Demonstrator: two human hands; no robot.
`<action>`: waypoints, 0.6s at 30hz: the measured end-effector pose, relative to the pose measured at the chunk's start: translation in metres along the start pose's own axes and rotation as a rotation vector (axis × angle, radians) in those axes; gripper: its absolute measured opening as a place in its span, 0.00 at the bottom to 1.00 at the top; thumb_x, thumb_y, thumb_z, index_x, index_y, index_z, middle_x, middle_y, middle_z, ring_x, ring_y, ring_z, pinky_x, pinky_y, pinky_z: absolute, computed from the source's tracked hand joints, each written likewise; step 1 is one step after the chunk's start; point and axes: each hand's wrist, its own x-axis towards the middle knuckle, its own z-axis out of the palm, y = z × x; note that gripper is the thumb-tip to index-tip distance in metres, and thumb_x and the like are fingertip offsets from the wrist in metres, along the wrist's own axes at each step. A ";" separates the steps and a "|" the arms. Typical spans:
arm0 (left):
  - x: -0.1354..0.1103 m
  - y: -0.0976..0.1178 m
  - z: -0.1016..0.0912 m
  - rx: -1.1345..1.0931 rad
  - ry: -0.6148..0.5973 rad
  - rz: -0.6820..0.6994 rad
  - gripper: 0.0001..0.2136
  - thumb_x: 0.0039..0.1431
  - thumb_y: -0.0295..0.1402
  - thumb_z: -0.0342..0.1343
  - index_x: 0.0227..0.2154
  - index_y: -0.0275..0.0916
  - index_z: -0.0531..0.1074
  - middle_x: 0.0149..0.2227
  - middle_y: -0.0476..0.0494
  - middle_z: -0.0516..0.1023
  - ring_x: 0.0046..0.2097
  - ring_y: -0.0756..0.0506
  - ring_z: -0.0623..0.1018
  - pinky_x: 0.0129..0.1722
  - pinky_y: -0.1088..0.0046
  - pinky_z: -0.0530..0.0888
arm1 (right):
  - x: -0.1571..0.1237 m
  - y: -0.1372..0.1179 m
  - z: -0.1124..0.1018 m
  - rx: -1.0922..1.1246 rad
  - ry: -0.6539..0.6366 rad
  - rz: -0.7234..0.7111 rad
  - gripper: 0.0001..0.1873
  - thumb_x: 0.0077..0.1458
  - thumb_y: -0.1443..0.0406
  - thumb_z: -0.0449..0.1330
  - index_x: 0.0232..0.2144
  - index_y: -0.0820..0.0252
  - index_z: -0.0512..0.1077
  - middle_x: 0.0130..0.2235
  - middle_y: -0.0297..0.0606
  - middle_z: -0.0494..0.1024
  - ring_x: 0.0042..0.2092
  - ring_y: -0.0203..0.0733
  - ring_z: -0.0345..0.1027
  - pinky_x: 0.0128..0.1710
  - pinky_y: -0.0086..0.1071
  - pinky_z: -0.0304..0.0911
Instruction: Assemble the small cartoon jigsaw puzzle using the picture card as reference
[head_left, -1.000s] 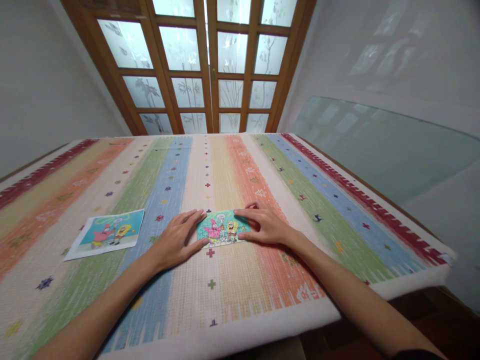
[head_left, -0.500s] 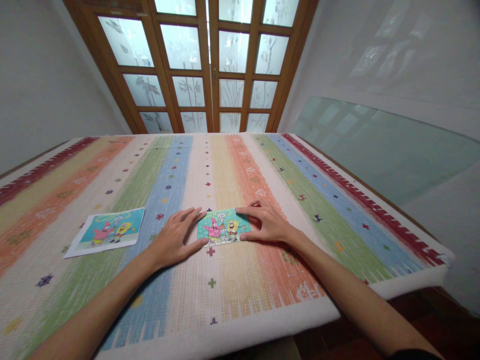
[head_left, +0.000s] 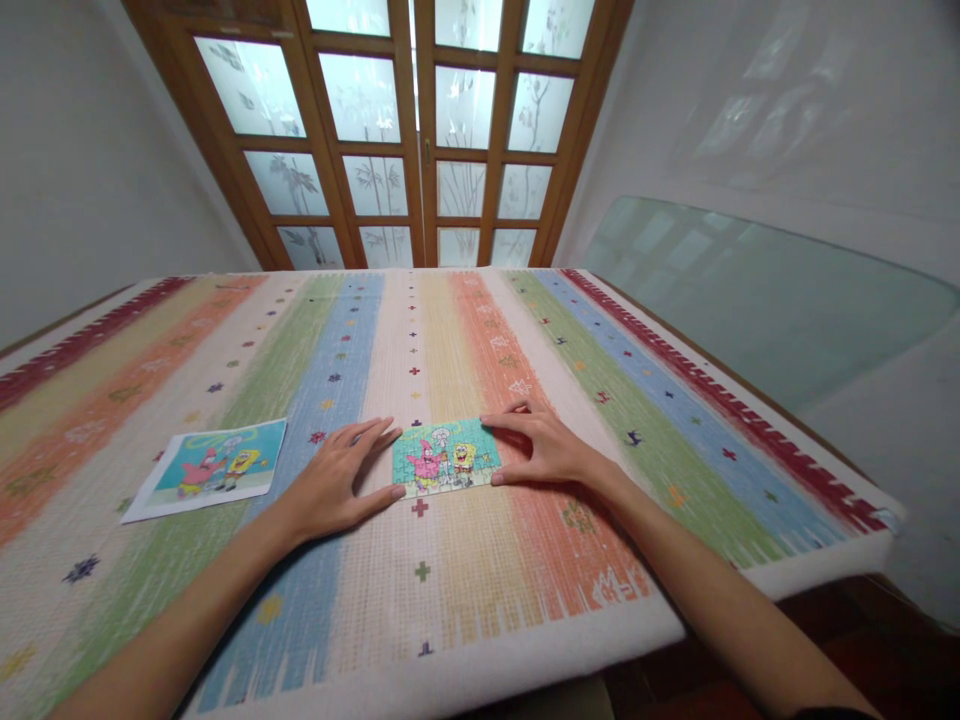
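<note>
A small assembled jigsaw puzzle (head_left: 446, 458) with cartoon figures on a turquoise ground lies flat on the striped tablecloth. My left hand (head_left: 345, 480) rests at its left edge, thumb and fingers spread apart, the tips by the two left corners. From the other side, my right hand (head_left: 544, 447) frames the right edge, its index finger at the upper corner and its thumb at the lower one. Neither hand lifts the puzzle. Left of my left hand lies a printed picture sheet (head_left: 214, 465) showing similar cartoon figures.
The tablecloth (head_left: 465, 560) has coloured stripes and covers a large table. Its front edge runs close below my forearms. Beyond the far edge stand wooden doors (head_left: 418, 150) with frosted panes. A glass panel (head_left: 750, 290) leans along the right wall.
Both hands have drawn slightly outward, so their fingertips cover less of the puzzle's corners. The puzzle and the picture sheet stay in place on the cloth; the view has shifted a little.
</note>
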 end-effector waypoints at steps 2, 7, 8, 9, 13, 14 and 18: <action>-0.001 -0.001 -0.002 0.001 -0.001 -0.004 0.33 0.65 0.53 0.54 0.66 0.40 0.61 0.67 0.34 0.66 0.65 0.31 0.69 0.64 0.47 0.66 | -0.001 0.001 0.000 0.004 -0.001 -0.001 0.46 0.45 0.45 0.74 0.61 0.59 0.73 0.52 0.52 0.74 0.54 0.57 0.67 0.57 0.53 0.66; -0.001 -0.001 -0.001 -0.026 -0.009 -0.011 0.33 0.65 0.53 0.54 0.67 0.41 0.60 0.68 0.33 0.65 0.65 0.31 0.69 0.64 0.48 0.67 | -0.001 0.002 0.001 -0.001 0.007 0.002 0.45 0.46 0.44 0.74 0.61 0.59 0.73 0.52 0.53 0.73 0.55 0.58 0.67 0.57 0.53 0.65; -0.001 -0.001 0.000 -0.036 -0.006 -0.013 0.33 0.65 0.53 0.53 0.67 0.41 0.60 0.68 0.33 0.65 0.64 0.31 0.70 0.64 0.48 0.67 | -0.001 0.002 0.001 -0.002 0.010 0.002 0.45 0.46 0.44 0.74 0.61 0.59 0.73 0.52 0.53 0.73 0.55 0.58 0.66 0.57 0.54 0.65; -0.001 -0.001 0.001 -0.046 -0.001 -0.015 0.34 0.65 0.54 0.53 0.68 0.41 0.59 0.67 0.32 0.65 0.64 0.31 0.70 0.64 0.48 0.68 | -0.001 0.002 0.002 -0.001 0.012 0.000 0.45 0.46 0.44 0.74 0.61 0.59 0.73 0.52 0.53 0.73 0.55 0.58 0.66 0.57 0.54 0.65; -0.001 -0.002 0.004 -0.059 0.007 -0.007 0.33 0.66 0.53 0.53 0.68 0.41 0.58 0.68 0.32 0.65 0.64 0.32 0.70 0.63 0.49 0.68 | 0.000 0.003 0.004 0.015 0.003 -0.009 0.44 0.46 0.45 0.74 0.62 0.56 0.73 0.52 0.51 0.73 0.55 0.58 0.66 0.57 0.55 0.65; -0.001 -0.003 0.005 -0.059 0.006 -0.004 0.33 0.67 0.52 0.53 0.68 0.42 0.58 0.68 0.33 0.65 0.64 0.32 0.70 0.63 0.49 0.68 | 0.000 0.003 0.004 0.020 -0.004 -0.008 0.44 0.47 0.45 0.74 0.62 0.55 0.73 0.53 0.51 0.73 0.55 0.58 0.66 0.58 0.55 0.65; 0.000 -0.002 0.005 -0.067 -0.001 -0.006 0.32 0.67 0.52 0.52 0.68 0.42 0.58 0.68 0.34 0.64 0.64 0.32 0.70 0.63 0.50 0.68 | 0.000 0.003 0.004 0.044 -0.014 -0.007 0.42 0.48 0.46 0.73 0.62 0.55 0.73 0.52 0.50 0.72 0.55 0.57 0.66 0.58 0.54 0.65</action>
